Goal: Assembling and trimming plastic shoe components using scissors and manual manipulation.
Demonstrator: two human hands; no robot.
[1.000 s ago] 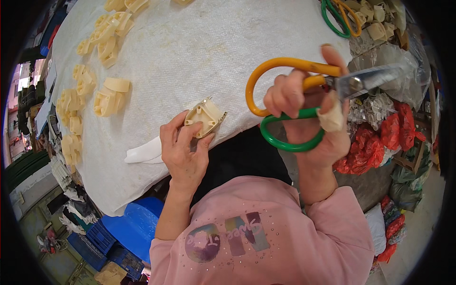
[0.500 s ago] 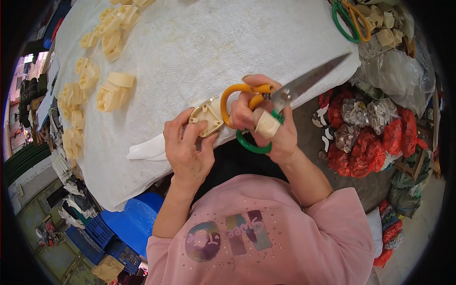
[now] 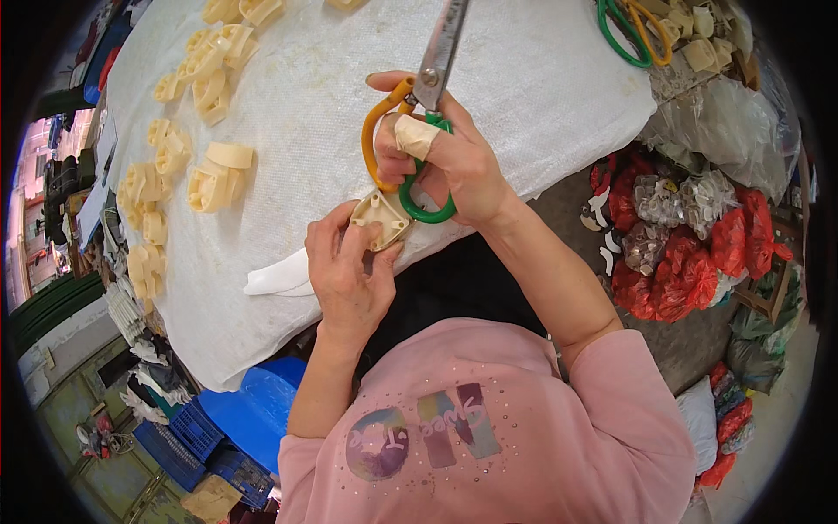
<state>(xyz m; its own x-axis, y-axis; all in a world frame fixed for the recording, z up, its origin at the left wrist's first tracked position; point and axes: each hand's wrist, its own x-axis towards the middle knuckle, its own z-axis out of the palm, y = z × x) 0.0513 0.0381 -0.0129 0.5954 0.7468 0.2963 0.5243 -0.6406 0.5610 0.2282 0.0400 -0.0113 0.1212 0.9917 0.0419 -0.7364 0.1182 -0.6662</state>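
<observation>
Near the front edge of the white covered table (image 3: 305, 113), my left hand (image 3: 347, 281) pinches a small cream plastic part (image 3: 381, 215), hollow, with little posts inside. My right hand (image 3: 467, 170) grips scissors (image 3: 430, 77) with one orange and one green handle loop. The blades point away from me and appear closed; their tip runs out of the top of the view. Beige tape (image 3: 415, 137) wraps a digit of my right hand. The handle loops hang right beside the plastic part; whether they touch it I cannot tell. A white curved strip (image 3: 279, 276) lies left of my left hand.
Several cream plastic parts (image 3: 218, 179) lie in groups along the table's left side. Another pair of scissors (image 3: 635, 35) rests at the far right corner. Red bags (image 3: 672, 275) stand on the floor at right. A blue basin (image 3: 249, 406) sits below the table at left.
My right hand has moved left and away from me. The scissors swung from pointing far right to pointing nearly straight away. My left hand keeps the plastic part in about the same place.
</observation>
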